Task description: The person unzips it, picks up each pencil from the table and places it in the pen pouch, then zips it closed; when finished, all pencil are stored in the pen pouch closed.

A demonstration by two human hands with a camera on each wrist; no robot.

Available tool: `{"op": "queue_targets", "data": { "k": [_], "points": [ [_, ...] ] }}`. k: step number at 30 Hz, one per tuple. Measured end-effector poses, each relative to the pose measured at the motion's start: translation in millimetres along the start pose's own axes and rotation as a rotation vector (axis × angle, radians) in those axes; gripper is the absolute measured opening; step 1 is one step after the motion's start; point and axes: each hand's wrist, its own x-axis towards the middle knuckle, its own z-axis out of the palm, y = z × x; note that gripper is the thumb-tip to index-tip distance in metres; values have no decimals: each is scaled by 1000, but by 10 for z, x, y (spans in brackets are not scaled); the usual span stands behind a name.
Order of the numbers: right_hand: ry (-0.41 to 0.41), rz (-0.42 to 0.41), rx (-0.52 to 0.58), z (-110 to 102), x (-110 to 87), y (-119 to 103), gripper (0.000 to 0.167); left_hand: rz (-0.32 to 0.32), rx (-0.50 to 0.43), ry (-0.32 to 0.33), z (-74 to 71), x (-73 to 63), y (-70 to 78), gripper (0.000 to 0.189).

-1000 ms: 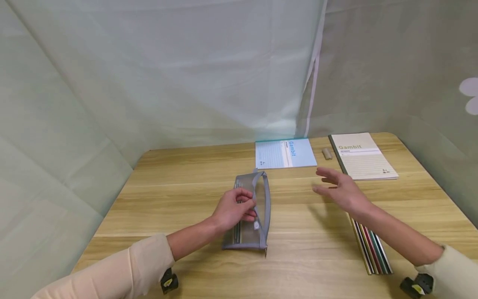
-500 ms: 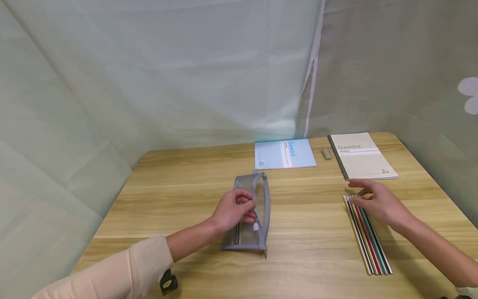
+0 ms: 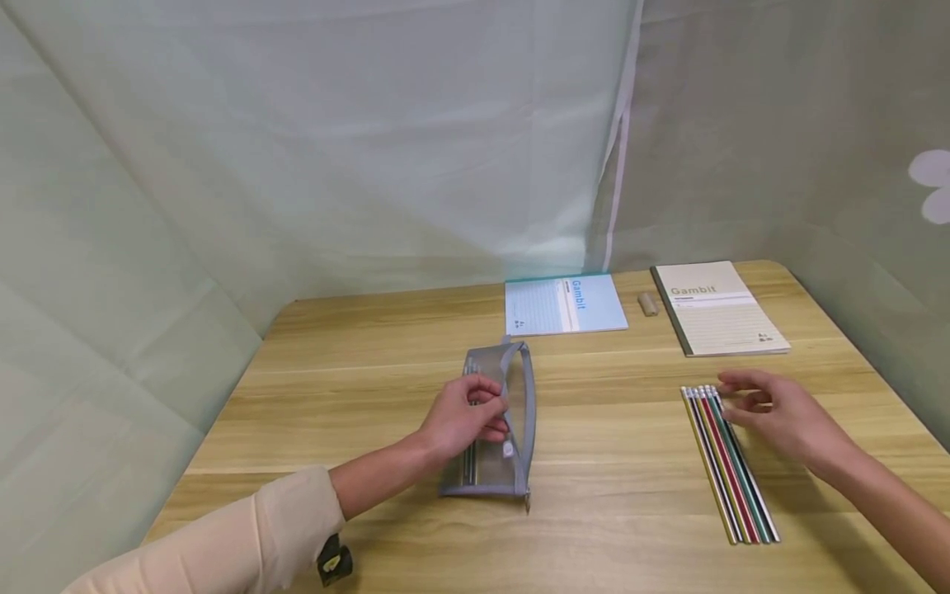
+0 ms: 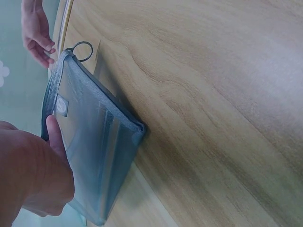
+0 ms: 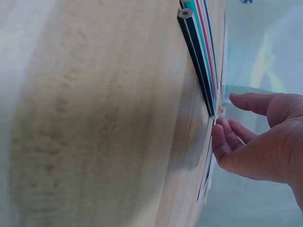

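Note:
A grey see-through mesh pencil case (image 3: 493, 470) lies toward the middle of the table, its zipped mouth gaping on the right side. My left hand (image 3: 462, 418) pinches the near edge of that mouth between thumb and fingers; the left wrist view shows the thumb on the mesh (image 4: 85, 137). Several slim pencils show through the mesh. On the right, a row of striped pencils (image 3: 731, 470) lies side by side on the wood. My right hand (image 3: 787, 417) hovers at their far end with fingers bent and thumb apart; in the right wrist view nothing sits between them.
At the back lie a blue notebook (image 3: 566, 305) and a cream notebook (image 3: 723, 309), with a small grey-brown block (image 3: 648, 304) between them. Pale cloth (image 3: 371, 148) hangs behind and beside the wooden table (image 3: 334, 396).
My right hand has moved from between the pencil case and the cream notebook, right and nearer, to the far end of the pencil row. My left hand has stayed on the case.

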Motion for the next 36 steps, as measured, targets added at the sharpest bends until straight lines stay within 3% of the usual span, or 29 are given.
{"op": "queue_targets", "data": {
  "k": [7,15,23,36],
  "points": [
    [-44,17,72,14,-64,63,51,-4,3,-6,-4,1,10,23],
    [-18,23,43,47,-103,85,49,-4,3,-6,-7,8,12,23],
    [79,-7,42,142,-174,121,50,0,0,-4,-11,15,3,23],
    [226,45,86,283,-250,133,46,8,2,-8,-9,8,-11,23]
  ]
}}
